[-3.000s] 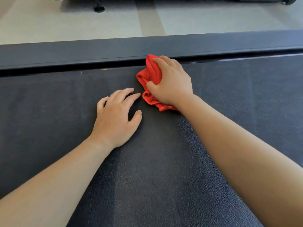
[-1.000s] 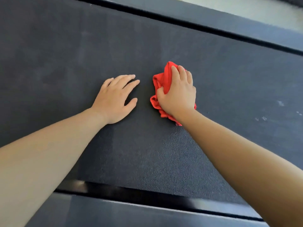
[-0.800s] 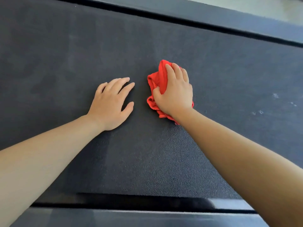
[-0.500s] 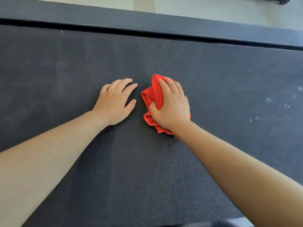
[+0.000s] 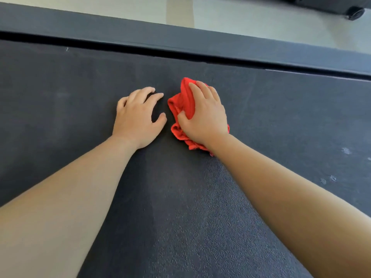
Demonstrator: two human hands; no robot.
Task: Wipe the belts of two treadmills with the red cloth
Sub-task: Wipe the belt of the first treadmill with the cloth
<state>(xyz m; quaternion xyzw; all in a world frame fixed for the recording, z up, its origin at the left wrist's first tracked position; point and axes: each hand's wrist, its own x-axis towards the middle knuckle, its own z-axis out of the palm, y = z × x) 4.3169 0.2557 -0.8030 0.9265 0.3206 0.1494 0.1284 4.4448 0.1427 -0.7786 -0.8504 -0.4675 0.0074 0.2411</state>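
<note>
Wiping is under way on one belt (image 5: 80, 121), a dark, pebbled surface that fills most of the view, and nothing visible marks any part of it as finished. Starting at the left, the belt carries faint dull smudges and a small pale nick near its far edge. Next comes the left hand (image 5: 138, 119), spread palm down on the belt with fingers loosely apart, holding nothing; it looks to be bracing the person's weight. Just beside it, close but seemingly not touching, lies the red cloth (image 5: 181, 109), bunched into a wad and pressed onto the belt. The right hand (image 5: 204, 117) is clamped over that wad, fingers curled across its top and thumb tucked into a fold. Further right, a few pale specks (image 5: 345, 151) sit on the belt well apart from the cloth, so that stretch probably has yet to be cleaned. Beyond the belt's far edge run a dark gap and the side rail (image 5: 200, 40), then pale floor (image 5: 261, 19). At the top right a dark piece of equipment (image 5: 341, 6) with a small wheel shows; whether it is the second treadmill cannot be told, so that belt counts as still to do. No brand, label or writing is readable anywhere.
</note>
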